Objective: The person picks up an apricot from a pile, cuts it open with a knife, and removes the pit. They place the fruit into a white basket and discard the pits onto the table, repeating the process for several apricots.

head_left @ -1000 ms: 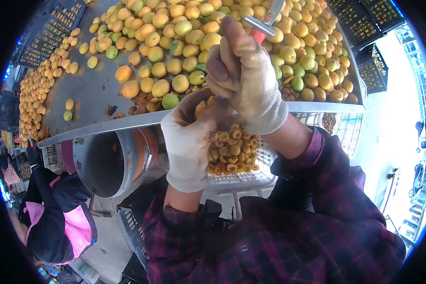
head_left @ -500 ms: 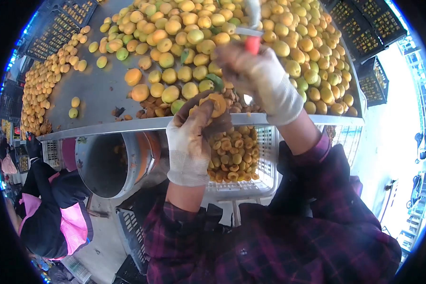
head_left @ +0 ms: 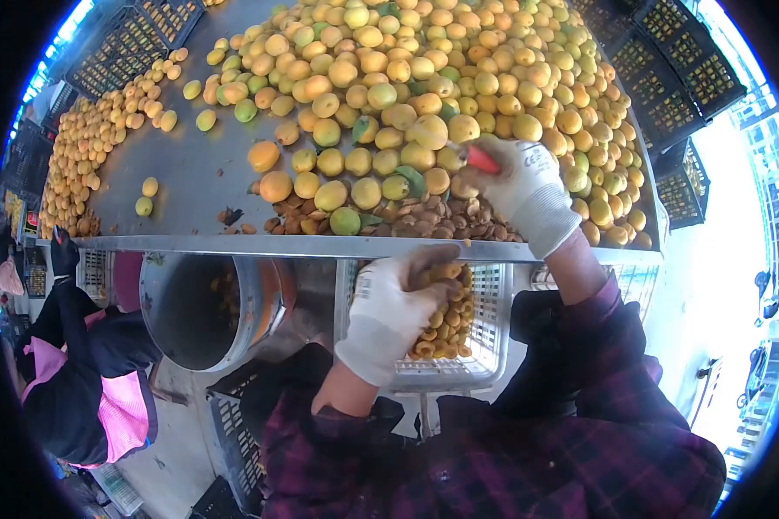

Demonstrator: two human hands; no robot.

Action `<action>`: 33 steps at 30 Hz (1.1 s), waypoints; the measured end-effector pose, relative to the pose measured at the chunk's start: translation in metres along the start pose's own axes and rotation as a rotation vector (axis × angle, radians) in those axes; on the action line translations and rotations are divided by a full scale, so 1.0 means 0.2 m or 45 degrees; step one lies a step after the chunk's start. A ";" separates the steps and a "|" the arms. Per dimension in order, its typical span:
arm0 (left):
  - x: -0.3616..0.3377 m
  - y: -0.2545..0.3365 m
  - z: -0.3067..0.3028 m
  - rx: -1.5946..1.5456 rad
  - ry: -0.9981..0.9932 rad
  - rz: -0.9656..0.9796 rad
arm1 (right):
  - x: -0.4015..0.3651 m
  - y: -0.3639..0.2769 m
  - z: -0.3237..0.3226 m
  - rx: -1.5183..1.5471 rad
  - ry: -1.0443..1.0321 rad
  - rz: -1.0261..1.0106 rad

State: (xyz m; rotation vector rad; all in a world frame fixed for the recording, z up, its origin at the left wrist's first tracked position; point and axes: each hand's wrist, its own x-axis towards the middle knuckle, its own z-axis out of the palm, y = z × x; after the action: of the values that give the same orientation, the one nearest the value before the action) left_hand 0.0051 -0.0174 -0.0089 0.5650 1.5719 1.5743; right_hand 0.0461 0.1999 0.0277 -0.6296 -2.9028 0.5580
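Note:
My left hand (head_left: 394,307), in a white glove with stained fingertips, hangs over the white basket (head_left: 493,333) below the table edge. Its fingers curl round a piece of cut apricot (head_left: 444,272). Halved apricots (head_left: 448,327) lie in the basket. My right hand (head_left: 521,177), gloved too, is closed on a red-handled tool (head_left: 482,159) above the table; the tool's tip is blurred against the fruit. Brown pits (head_left: 446,218) lie beneath that hand along the table's front edge. Whole apricots (head_left: 355,112) are heaped behind.
A raised metal rim (head_left: 303,247) edges the table. Below it stands a large round bin (head_left: 190,303), left of the basket. Black crates (head_left: 130,48) stand at the back left, others (head_left: 688,60) at the right. A co-worker (head_left: 104,372) in black and pink is at left.
My left hand has moved down from above the table edge to the basket. My right hand, with the red-handled tool, has moved lower and slightly right. The camera view has shifted slightly.

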 end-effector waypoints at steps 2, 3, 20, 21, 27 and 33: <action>0.00 -0.05 0.02 0.159 -0.034 0.084 | 0.04 0.01 0.02 0.111 0.150 0.123; 0.00 -0.05 0.02 0.157 -0.026 0.084 | 0.05 -0.01 0.02 0.112 0.145 0.116; -0.04 0.04 0.00 0.773 0.031 0.182 | 0.76 -0.55 0.49 -0.068 -0.173 -0.236; -0.04 0.03 -0.01 0.775 0.041 0.175 | 0.78 -0.57 0.50 -0.019 -0.210 -0.206; -0.06 0.05 -0.06 0.695 0.105 0.160 | 0.92 -0.72 0.60 -0.171 -0.350 -0.186; -0.10 0.12 -0.21 0.461 0.341 0.222 | 0.90 -0.71 0.54 0.092 -0.378 -0.294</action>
State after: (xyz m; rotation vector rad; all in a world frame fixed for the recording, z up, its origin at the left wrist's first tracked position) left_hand -0.0217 -0.0557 0.0146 0.7252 2.0826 1.5486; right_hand -0.1910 0.1200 -0.0109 -0.2103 -3.1487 0.7790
